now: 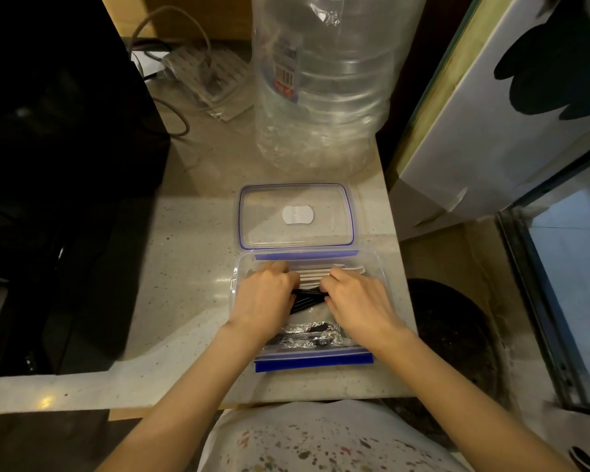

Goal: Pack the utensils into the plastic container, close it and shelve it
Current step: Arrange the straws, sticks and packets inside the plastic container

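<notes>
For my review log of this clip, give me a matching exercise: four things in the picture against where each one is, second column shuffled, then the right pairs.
Things:
1. container lid
2. large clear water bottle
3. black plastic utensils
4. power strip

Places:
A. inside the plastic container, between the left hand and the right hand
B. far left of the counter, with a cable plugged in
C. flat on the counter just behind the container
D. upright behind the lid

Pairs: 1-C, 2-D, 3-A, 4-B
</notes>
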